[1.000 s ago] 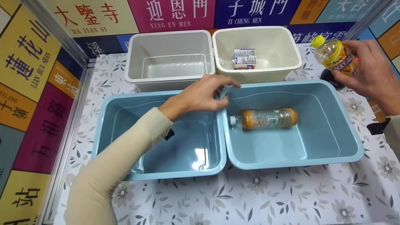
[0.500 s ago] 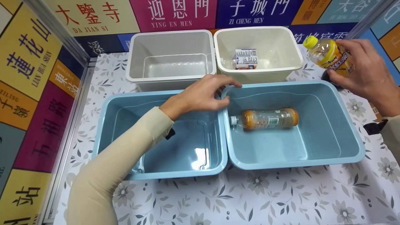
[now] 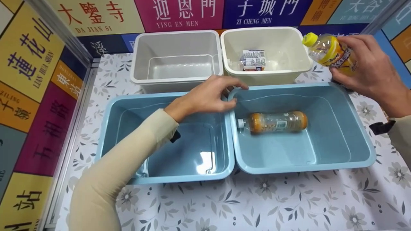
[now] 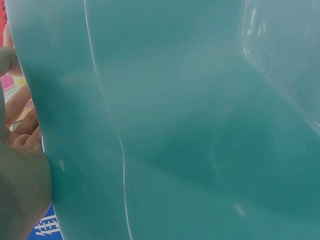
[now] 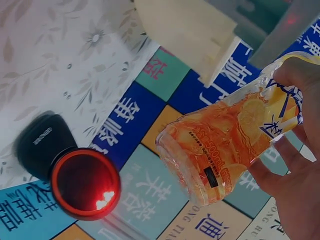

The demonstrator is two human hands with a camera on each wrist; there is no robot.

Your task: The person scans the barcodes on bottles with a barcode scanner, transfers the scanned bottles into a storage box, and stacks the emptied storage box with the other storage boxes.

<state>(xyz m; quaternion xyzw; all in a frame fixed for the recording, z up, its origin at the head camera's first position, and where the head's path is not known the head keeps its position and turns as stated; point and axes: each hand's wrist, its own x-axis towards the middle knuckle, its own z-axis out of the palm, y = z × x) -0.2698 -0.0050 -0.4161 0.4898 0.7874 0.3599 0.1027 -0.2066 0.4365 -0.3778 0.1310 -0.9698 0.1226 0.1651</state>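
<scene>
My right hand grips a clear plastic drink bottle with a yellow cap, held tilted in the air beside the cream bin. In the right wrist view, the orange label on the bottle shows lemon slices. My left hand rests where the two blue bins meet, fingers loosely bent and touching the rim of the right blue bin. In that bin lies a bottle with a white cap and orange ends. Another bottle with a white printed label lies inside the cream bin.
A grey bin stands back left, and the left blue bin in front of it. Past the right blue bin's far corner, a black device with a round, red-lit window stands on the flowered tablecloth. Printed walls enclose the back and left.
My right hand has carried the yellow-capped bottle leftward, away from the black device and up to the cream bin's right edge. The left hand has stayed in place.
</scene>
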